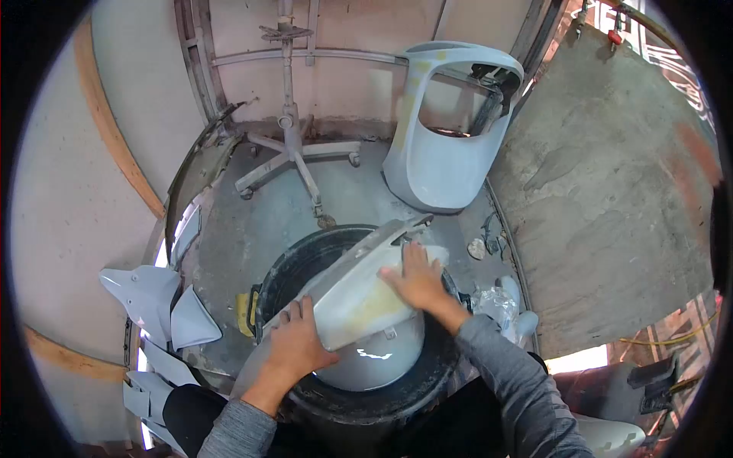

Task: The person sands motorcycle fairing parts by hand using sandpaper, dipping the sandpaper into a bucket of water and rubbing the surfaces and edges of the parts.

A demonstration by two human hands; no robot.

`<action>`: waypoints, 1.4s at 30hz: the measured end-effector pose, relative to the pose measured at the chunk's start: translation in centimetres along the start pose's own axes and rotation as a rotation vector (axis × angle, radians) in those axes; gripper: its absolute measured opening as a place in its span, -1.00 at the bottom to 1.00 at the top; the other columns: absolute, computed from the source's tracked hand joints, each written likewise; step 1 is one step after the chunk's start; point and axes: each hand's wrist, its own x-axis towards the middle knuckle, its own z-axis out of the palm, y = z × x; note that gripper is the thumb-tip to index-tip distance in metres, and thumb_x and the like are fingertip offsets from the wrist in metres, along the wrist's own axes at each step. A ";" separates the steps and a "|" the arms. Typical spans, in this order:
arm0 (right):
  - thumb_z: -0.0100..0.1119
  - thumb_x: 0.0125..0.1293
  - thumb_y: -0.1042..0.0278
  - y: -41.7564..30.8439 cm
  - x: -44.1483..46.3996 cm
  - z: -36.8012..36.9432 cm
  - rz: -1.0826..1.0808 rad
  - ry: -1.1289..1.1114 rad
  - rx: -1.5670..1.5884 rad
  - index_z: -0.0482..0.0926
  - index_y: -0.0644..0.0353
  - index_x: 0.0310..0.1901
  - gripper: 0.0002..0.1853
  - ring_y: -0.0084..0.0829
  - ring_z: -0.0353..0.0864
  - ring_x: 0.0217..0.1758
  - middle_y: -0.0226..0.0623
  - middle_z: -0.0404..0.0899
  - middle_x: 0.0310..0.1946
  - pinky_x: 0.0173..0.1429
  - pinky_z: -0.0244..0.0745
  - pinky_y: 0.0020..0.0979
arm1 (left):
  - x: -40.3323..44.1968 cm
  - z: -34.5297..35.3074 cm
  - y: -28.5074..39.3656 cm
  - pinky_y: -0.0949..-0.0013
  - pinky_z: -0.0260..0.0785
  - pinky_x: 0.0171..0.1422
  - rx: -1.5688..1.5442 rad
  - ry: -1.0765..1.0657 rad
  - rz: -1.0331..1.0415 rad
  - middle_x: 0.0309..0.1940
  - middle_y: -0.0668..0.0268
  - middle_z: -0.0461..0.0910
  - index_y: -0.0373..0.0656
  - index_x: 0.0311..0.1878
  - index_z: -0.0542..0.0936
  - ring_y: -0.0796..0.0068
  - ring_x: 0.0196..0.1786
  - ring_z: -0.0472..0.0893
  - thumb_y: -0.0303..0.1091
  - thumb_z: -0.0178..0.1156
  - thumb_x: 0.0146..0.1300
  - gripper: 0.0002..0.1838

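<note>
A white panel with yellowish patches lies tilted across a round black tub. Cloudy water shows in the tub below it. My left hand grips the panel's near left end, fingers over its edge and thumb out to the side. On the upper right part of the panel, my right hand rests flat with its fingers spread. A small dark piece shows beside its fingertips; I cannot tell what it is. The panel's underside is hidden.
A large white shell with an opening leans at the back. Left of it stands a wheeled base with a pole. Loose white panels lie at left, a plastic bag at right. A grey board borders the right side.
</note>
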 end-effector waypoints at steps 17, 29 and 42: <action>-0.10 0.32 -0.56 -1.1 -2.0 1.7 -0.033 0.055 0.100 0.05 0.50 0.51 0.15 0.14 -0.15 0.68 0.26 -0.05 0.58 0.60 -0.22 0.27 | 0.2 -0.2 0.3 -0.41 0.27 0.35 0.046 -0.050 -0.051 0.40 -0.21 0.24 -0.33 0.50 0.04 -0.34 0.41 0.33 0.02 0.64 -0.27 0.34; -0.03 0.33 -0.48 0.3 -1.3 0.7 -0.157 0.034 0.132 0.14 0.56 0.44 0.09 0.17 -0.08 0.65 0.33 0.00 0.53 0.63 -0.16 0.09 | -0.3 0.0 1.1 -0.18 0.30 0.42 0.097 -0.016 -0.044 0.39 -0.15 0.29 -0.40 0.51 0.07 -0.25 0.41 0.37 -0.07 0.58 -0.24 0.28; -0.14 0.34 -0.55 -3.0 -4.2 1.3 -0.161 0.014 0.077 0.10 0.51 0.49 0.13 0.05 -0.10 0.67 0.20 0.07 0.55 0.64 -0.20 0.12 | 0.0 -0.2 0.9 -0.45 0.22 0.38 0.056 -0.073 -0.049 0.46 -0.26 0.15 -0.36 0.52 -0.01 -0.36 0.45 0.28 -0.01 0.59 -0.22 0.33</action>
